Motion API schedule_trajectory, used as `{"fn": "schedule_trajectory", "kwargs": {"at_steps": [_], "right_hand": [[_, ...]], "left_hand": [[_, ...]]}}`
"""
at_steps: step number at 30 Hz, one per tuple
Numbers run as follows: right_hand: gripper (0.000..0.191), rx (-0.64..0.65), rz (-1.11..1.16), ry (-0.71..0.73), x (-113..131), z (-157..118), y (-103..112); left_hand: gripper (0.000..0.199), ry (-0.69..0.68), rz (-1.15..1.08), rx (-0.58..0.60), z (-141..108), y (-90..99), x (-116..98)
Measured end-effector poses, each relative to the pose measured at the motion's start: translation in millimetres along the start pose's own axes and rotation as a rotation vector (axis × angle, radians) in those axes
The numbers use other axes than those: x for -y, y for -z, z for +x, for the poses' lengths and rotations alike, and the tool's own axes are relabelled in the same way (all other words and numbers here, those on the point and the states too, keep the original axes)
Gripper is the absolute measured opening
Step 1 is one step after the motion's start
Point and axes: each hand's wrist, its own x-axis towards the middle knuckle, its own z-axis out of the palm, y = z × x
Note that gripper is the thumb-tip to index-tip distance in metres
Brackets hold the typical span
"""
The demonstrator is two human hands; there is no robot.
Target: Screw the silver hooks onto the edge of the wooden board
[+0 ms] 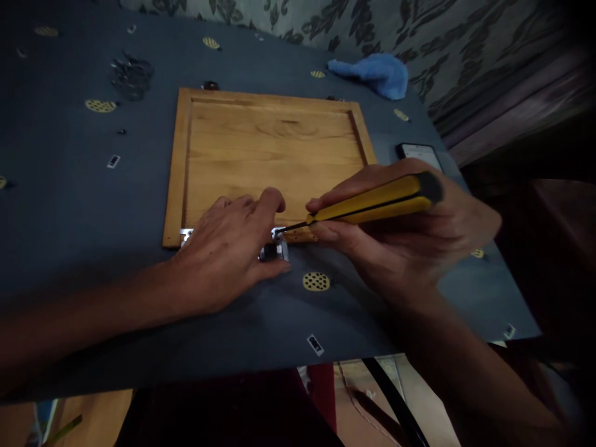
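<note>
A framed wooden panel (279, 143) lies flat on the table. My left hand (228, 248) rests across its near edge, fingers bent and thumb below, around a shiny metal hinge (279, 247). Part of the hinge is hidden under that hand. Another bit of bright metal (186, 234) shows at the panel's near left corner, beside my wrist. In my right hand (400, 236) is a yellow and black screwdriver (372, 202), held at a slant. Its tip meets the hinge at the panel's edge; the screw head is too small to make out.
Behind the panel's top edge sit two small dark fittings, one at the left (210, 85). A heap of small dark metal pieces (131, 76) lies at the far left. A blue cloth (377, 73) and a phone (420, 154) are on the right of the patterned tablecloth (93, 217).
</note>
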Motion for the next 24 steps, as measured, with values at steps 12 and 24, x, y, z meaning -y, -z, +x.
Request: {"fn": "schedule_trajectory", "kwargs": {"at_steps": [12, 24], "right_hand": [[0.009, -0.083, -0.008, -0.048, 0, -3, -3], [0.014, -0.016, 0.03, -0.047, -6, -4, -5]], "left_hand": [[0.056, -0.016, 0.004, -0.042, -1, -3.3, 2], [0.052, -0.034, 0.045, -0.048, -1, -3.6, 2]]}}
